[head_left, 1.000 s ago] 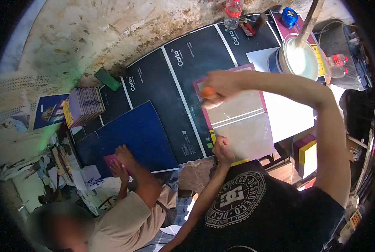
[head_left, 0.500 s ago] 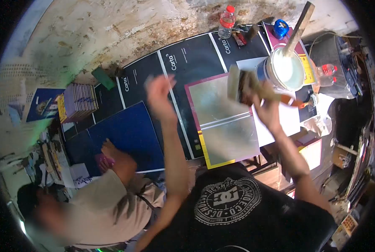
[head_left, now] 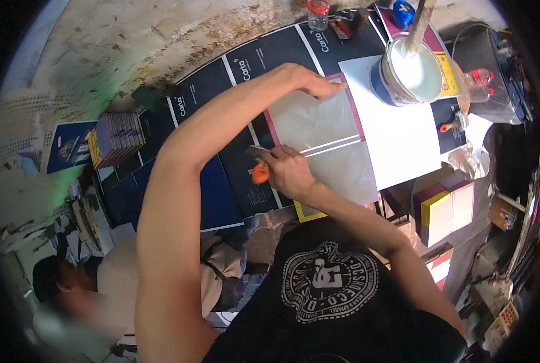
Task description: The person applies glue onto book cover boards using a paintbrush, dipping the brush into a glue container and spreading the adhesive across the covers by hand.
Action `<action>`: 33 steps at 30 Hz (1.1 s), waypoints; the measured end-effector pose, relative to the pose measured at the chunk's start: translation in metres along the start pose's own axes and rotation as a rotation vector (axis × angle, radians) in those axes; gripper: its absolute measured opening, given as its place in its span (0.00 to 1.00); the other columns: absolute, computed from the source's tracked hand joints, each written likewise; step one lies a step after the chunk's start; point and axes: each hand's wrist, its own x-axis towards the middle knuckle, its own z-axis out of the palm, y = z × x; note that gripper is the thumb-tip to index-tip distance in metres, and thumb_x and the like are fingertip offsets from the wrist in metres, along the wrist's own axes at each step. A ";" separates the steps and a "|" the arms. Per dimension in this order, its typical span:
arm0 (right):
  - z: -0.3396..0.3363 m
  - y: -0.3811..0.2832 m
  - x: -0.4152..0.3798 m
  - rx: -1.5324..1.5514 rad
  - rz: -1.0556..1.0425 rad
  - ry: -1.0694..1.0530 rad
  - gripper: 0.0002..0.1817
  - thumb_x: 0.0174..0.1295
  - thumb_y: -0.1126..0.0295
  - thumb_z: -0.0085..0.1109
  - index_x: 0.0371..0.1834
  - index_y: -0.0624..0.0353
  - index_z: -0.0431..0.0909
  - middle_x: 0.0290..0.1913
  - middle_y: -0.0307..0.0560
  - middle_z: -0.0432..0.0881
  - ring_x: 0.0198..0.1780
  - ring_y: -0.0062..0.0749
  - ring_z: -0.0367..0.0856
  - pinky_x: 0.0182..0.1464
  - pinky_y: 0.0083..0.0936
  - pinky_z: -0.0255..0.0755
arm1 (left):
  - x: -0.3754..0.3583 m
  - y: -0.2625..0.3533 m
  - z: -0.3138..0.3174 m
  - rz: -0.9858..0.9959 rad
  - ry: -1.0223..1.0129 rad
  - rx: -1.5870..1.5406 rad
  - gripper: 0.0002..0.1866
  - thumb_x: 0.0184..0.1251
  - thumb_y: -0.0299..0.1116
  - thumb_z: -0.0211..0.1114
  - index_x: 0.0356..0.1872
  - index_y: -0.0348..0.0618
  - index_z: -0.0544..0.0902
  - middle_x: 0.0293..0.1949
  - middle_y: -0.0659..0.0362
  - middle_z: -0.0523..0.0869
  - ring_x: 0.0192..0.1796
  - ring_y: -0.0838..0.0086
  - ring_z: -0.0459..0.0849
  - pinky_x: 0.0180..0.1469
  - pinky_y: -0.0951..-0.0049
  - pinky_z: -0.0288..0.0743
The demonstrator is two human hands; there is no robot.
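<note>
A cover sheet with a purple and yellow border (head_left: 351,112) lies on the table, with two glossy grey-beige panels (head_left: 336,166) inside the border. At its upper right corner is my left hand (head_left: 318,86), fingertips closed together on the edge. My right hand (head_left: 291,173) is over the sheet's left side, its fingers curled round a brush with an orange end (head_left: 261,173); the hand hides most of the brush. White paper (head_left: 400,142) lies under the sheet's right side. A bucket of white liquid (head_left: 412,75) with a wooden stick (head_left: 421,24) stands on that paper.
A second brush (head_left: 457,123) lies right of the paper. Stacked books (head_left: 120,139) and a dark blue board (head_left: 203,199) are at left. A water bottle (head_left: 318,15) and blue tape roll (head_left: 403,13) stand at the back. Another person (head_left: 118,284) sits at lower left.
My right hand has moved left across the sheet with the brush. My left hand has gone up and right to the sheet's corner. The other person's hand is no longer visible on the blue board.
</note>
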 end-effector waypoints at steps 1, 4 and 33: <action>-0.008 0.003 0.005 0.020 -0.012 -0.017 0.18 0.49 0.74 0.59 0.47 0.56 0.79 0.39 0.52 0.80 0.39 0.48 0.80 0.44 0.39 0.76 | 0.005 -0.003 -0.004 -0.006 -0.036 -0.032 0.52 0.64 0.78 0.25 0.62 0.43 0.79 0.72 0.49 0.66 0.77 0.56 0.56 0.76 0.43 0.41; -0.027 0.027 0.038 -0.146 0.026 0.281 0.16 0.50 0.73 0.60 0.45 0.55 0.80 0.40 0.52 0.80 0.41 0.47 0.80 0.46 0.39 0.75 | 0.029 -0.014 -0.003 -0.012 -0.166 -0.178 0.49 0.63 0.79 0.26 0.76 0.54 0.56 0.75 0.48 0.60 0.79 0.52 0.48 0.77 0.48 0.37; 0.016 0.000 -0.064 -0.236 0.118 0.078 0.21 0.50 0.77 0.56 0.50 0.55 0.82 0.48 0.52 0.83 0.48 0.49 0.81 0.54 0.41 0.73 | 0.013 0.004 0.032 -0.082 0.247 0.061 0.41 0.67 0.72 0.23 0.78 0.67 0.49 0.78 0.58 0.53 0.80 0.59 0.47 0.76 0.43 0.30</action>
